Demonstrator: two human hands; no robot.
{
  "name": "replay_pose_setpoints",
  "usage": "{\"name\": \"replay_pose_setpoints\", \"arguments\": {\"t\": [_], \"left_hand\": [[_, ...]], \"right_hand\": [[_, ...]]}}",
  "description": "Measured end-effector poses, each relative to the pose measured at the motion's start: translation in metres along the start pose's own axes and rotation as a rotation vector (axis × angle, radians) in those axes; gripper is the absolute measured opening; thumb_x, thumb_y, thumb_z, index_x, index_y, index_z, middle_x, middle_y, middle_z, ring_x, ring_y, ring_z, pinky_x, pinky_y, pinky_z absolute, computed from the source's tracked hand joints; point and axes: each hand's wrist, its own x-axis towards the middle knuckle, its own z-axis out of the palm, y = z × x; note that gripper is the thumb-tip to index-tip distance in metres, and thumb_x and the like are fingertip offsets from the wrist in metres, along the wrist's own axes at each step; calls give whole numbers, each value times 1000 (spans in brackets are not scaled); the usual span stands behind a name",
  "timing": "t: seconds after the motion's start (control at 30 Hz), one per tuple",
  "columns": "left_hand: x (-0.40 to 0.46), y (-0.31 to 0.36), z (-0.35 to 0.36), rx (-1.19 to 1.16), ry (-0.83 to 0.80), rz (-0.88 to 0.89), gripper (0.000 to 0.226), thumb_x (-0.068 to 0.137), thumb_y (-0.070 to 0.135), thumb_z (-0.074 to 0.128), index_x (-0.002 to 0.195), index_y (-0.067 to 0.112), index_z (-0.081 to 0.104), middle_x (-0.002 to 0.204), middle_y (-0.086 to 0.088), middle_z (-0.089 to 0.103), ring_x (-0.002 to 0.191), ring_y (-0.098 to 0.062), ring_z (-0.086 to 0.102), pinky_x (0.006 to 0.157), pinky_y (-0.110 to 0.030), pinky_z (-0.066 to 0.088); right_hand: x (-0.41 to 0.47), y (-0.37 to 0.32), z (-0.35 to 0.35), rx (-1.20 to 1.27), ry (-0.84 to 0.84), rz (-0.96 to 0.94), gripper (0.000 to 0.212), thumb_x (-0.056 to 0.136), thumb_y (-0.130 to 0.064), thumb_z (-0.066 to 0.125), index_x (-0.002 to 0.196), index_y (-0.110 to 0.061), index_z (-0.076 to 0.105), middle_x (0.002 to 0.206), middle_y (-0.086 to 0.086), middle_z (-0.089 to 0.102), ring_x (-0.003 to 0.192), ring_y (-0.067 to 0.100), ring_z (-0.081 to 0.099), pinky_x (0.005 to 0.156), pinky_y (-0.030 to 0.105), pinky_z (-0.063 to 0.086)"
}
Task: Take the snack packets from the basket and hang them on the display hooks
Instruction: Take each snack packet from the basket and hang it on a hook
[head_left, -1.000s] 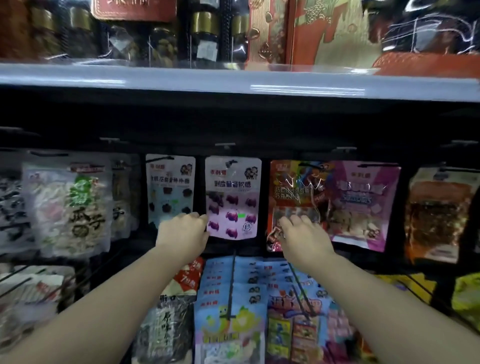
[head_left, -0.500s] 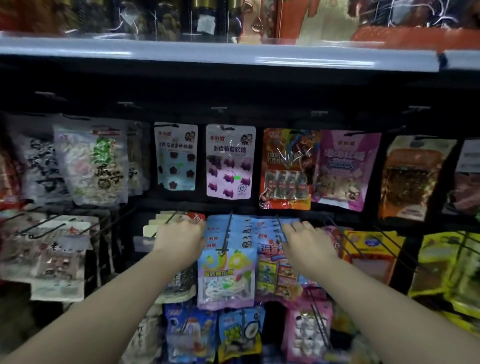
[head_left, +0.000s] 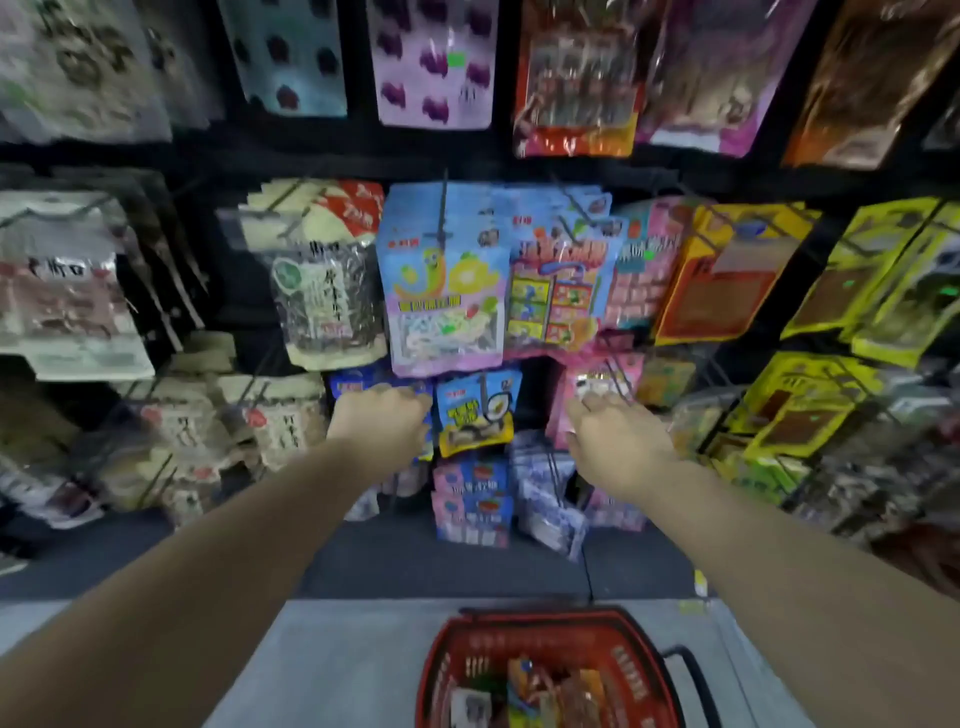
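Note:
A red plastic basket (head_left: 524, 621) stands on the grey floor at the bottom centre, holding several snack packets (head_left: 545, 686). Above it, rows of packets hang from black wire display hooks (head_left: 442, 221). My left hand (head_left: 382, 423) is stretched out low in front of the rack, fingers curled with nothing in them, just left of a small blue and yellow packet (head_left: 475, 410). My right hand (head_left: 615, 439) reaches toward a pink packet (head_left: 597, 376), fingers loosely apart and holding nothing. The view is blurred.
A large blue banana-print packet (head_left: 447, 291) and a comic-print packet (head_left: 556, 291) hang just above my hands. Yellow packets (head_left: 883, 280) fill the right side, pale and dark packets (head_left: 322, 301) the left. A dark base ledge (head_left: 415, 561) runs under the rack.
The view has tipped downward, bringing the basket and floor into sight. Both hands have dropped from the middle row of packets to the lower rows, still holding nothing.

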Motion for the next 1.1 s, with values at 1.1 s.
{"name": "replay_pose_setpoints", "arguments": {"t": [1.1], "left_hand": [[-170, 362, 608, -456, -1031, -146, 51, 86, 62, 51, 123, 28, 55, 125, -3, 57, 110, -26, 58, 82, -35, 52]], "right_hand": [[-31, -3, 697, 77, -707, -211, 42, 93, -21, 50, 133, -13, 41, 130, 11, 50, 117, 32, 51, 84, 38, 46]]}}
